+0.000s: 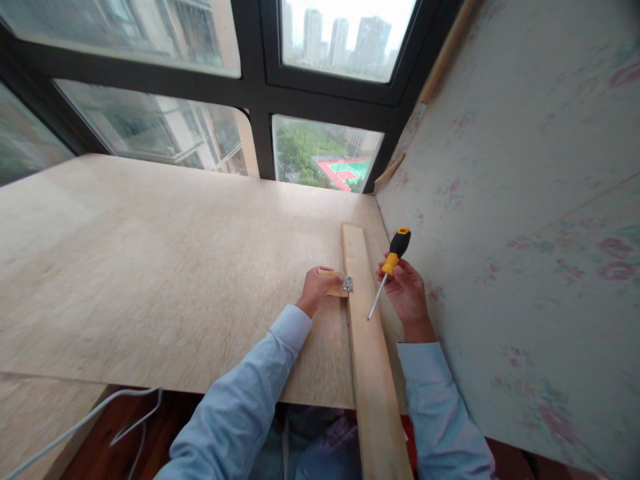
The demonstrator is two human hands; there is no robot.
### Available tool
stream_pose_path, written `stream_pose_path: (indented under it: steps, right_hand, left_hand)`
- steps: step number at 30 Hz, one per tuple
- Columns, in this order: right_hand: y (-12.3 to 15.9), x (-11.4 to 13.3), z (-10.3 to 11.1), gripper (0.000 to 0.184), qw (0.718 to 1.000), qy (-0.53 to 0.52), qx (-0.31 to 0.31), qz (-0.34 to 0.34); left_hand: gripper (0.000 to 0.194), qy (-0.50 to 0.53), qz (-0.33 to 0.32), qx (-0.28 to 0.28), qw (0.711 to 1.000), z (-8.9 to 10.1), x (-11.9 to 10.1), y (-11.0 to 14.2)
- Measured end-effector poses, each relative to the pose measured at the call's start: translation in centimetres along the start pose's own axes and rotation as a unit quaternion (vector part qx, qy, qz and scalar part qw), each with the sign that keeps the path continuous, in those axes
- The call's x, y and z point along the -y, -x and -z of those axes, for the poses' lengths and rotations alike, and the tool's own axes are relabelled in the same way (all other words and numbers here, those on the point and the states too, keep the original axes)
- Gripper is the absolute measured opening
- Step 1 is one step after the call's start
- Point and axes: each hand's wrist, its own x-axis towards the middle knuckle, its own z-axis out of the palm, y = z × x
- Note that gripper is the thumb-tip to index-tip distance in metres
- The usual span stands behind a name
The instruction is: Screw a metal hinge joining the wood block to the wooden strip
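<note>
My left hand [316, 289] is curled on a small wooden block [334, 283] lying on the plywood board [165, 267]. A small metal hinge [347, 284] joins that block to a long wooden slat [367, 333] that runs toward me over the board's near edge. Just right of the slat, my right hand [407, 290] grips a screwdriver [389, 267] by its yellow and black handle. The metal shaft slants down to the left, and its tip hovers over the slat a little nearer to me than the hinge.
A flowered wall panel [525, 233] stands close on the right. Dark-framed windows [250, 87] rise behind the board. White cables [100, 417] hang below the board's near edge at the left, over a reddish floor.
</note>
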Motion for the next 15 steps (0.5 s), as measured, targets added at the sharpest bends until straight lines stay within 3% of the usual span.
stream_pose_path:
  steps: [7,15]
  right_hand:
    - [0.1,-0.3,-0.4,0.033,0.998,0.03,-0.012,0.047]
    - [1.0,0.0,-1.9,0.032,0.981,0.078,-0.069,0.162]
  left_hand:
    - [0.037,-0.009,-0.003,-0.009,1.0,-0.1,-0.1,0.0]
    - [0.038,-0.004,-0.004,-0.009,1.0,0.0,0.1,-0.2]
